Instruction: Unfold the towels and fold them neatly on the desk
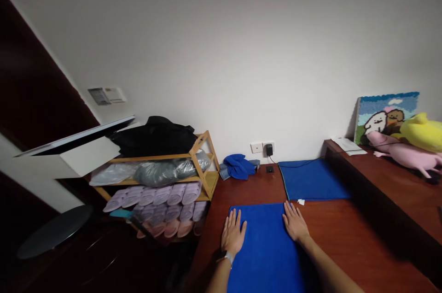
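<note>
A bright blue cloth (265,247) lies spread flat on the reddish-brown table (255,189). My left hand (234,232) rests palm down near the cloth's far left corner, fingers extended, a watch on the wrist. Near the far right corner, my right hand (294,221) also lies flat with its fingers spread. Neither hand grips anything. Behind and to the right is a second blue cloth (312,180), laid flat with a white tag at its near edge. A crumpled blue cloth (237,166) sits by the wall.
Left of the table stands a wooden rack (203,173) with purple and pink slippers and a black bag (155,136). A black plug (269,148) with a cord is in the wall socket. On the right are plush toys (407,152) and a dog picture (386,113).
</note>
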### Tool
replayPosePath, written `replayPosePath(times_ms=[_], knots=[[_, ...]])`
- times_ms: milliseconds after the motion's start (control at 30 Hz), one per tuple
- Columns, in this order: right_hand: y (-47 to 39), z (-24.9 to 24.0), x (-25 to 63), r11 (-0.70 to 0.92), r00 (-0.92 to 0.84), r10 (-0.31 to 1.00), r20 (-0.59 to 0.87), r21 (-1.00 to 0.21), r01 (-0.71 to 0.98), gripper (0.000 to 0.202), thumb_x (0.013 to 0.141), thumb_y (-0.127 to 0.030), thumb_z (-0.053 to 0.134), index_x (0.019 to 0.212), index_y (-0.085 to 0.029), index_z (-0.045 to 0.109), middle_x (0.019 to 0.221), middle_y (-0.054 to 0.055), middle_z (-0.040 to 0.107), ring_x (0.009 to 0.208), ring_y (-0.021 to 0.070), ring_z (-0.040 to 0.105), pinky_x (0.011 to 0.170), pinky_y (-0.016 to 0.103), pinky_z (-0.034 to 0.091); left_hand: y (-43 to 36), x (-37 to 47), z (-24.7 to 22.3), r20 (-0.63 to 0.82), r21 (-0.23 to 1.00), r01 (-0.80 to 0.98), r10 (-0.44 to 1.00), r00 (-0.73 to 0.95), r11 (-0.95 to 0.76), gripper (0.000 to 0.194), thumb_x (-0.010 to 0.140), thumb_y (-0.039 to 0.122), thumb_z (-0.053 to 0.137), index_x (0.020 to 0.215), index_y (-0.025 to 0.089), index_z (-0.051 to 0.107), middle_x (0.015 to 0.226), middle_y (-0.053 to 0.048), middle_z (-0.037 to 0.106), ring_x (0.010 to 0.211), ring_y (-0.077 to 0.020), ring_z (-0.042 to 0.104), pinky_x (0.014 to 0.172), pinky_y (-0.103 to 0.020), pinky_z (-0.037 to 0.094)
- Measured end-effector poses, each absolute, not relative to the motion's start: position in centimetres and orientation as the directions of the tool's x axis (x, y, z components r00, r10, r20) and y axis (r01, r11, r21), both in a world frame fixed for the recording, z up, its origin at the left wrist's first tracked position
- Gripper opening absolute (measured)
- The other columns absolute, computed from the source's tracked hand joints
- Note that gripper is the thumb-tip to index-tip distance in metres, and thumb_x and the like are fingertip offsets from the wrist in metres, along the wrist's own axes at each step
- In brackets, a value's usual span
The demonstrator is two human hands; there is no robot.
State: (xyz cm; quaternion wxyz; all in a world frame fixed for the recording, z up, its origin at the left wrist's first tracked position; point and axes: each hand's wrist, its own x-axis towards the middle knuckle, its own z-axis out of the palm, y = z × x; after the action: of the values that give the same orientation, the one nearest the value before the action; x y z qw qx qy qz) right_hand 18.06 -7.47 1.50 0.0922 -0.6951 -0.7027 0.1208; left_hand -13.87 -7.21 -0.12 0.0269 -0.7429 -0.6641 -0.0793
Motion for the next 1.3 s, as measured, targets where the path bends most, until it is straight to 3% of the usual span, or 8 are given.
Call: replayPosePath(times_ms=[233,400,500,600,700,933,1300], knots=[[-7.6,0.4,17.9,-0.002,0.002,1.000,0.000,-0.335,0.942,0.069,0.105,-0.039,0.019,0.166,-0.007,0.027,0.173,0.009,0.025,0.162,0.0231,0.021,0.133,0.044,0.016,-6.9,-12.2,1.4,0.184,0.073,0.986,0.974,0.132,-0.147,0.064,0.108,0.051,0.026,0.164,0.022,0.037,0.171,-0.009,0.037,0.160,-0.0291,0.029,0.130,-0.054,0.027],[-7.6,0.6,18.2,0.010,-0.013,1.000,-0.008,-0.317,0.948,0.068,0.105,-0.037,0.018,0.166,-0.006,0.026,0.173,0.009,0.023,0.162,0.0222,0.019,0.133,0.043,0.015,-6.9,-2.7,2.3,0.198,0.184,0.889,0.901,0.385,-0.420,0.063,0.109,0.048,0.021,0.166,0.023,0.030,0.173,-0.006,0.031,0.161,-0.0252,0.027,0.131,-0.052,0.027],[-7.7,0.4,18.4,0.033,-0.042,0.999,-0.024,-0.284,0.958,0.068,0.104,-0.034,0.019,0.165,-0.005,0.026,0.174,0.008,0.021,0.162,0.0224,0.017,0.133,0.042,0.015,-7.0,2.3,1.6,0.167,0.267,0.839,0.880,0.444,-0.474,0.061,0.109,0.048,0.020,0.166,0.028,0.031,0.173,-0.005,0.033,0.161,-0.0246,0.027,0.132,-0.053,0.026],[-7.7,0.0,18.5,0.038,-0.045,0.999,-0.019,-0.273,0.961,0.068,0.104,-0.034,0.019,0.165,-0.006,0.026,0.173,0.008,0.022,0.162,0.0221,0.017,0.133,0.042,0.015,-6.8,3.0,0.7,0.124,0.292,0.848,0.897,0.424,-0.442,0.062,0.109,0.052,0.019,0.165,0.030,0.033,0.173,-0.004,0.032,0.161,-0.0237,0.026,0.132,-0.051,0.025],[-7.6,-0.2,18.5,0.012,-0.016,1.000,-0.011,-0.292,0.956,0.067,0.105,-0.035,0.018,0.166,-0.008,0.026,0.173,0.008,0.025,0.162,0.0213,0.019,0.133,0.043,0.016,-6.4,-0.8,0.5,0.108,0.233,0.896,0.926,0.363,-0.378,0.063,0.109,0.055,0.024,0.167,0.029,0.030,0.175,-0.003,0.026,0.162,-0.0244,0.023,0.133,-0.050,0.023],[-7.7,-0.1,18.4,0.014,-0.012,1.000,0.008,-0.304,0.953,0.068,0.106,-0.038,0.016,0.165,-0.007,0.027,0.173,0.009,0.027,0.161,0.0225,0.021,0.133,0.044,0.017,-4.3,-12.5,1.7,0.095,0.097,0.991,0.992,0.086,-0.095,0.068,0.109,0.055,0.024,0.164,0.017,0.038,0.172,-0.012,0.033,0.161,-0.0271,0.027,0.131,-0.048,0.026],[-7.5,-0.1,18.3,-0.007,0.007,1.000,-0.002,-0.292,0.957,0.068,0.106,-0.037,0.016,0.166,-0.007,0.025,0.173,0.007,0.024,0.162,0.0213,0.020,0.133,0.043,0.018,-3.4,-14.3,0.0,0.151,0.097,0.990,0.985,0.087,-0.102,0.069,0.109,0.056,0.024,0.163,0.016,0.038,0.172,-0.012,0.034,0.160,-0.0273,0.028,0.129,-0.048,0.030]])
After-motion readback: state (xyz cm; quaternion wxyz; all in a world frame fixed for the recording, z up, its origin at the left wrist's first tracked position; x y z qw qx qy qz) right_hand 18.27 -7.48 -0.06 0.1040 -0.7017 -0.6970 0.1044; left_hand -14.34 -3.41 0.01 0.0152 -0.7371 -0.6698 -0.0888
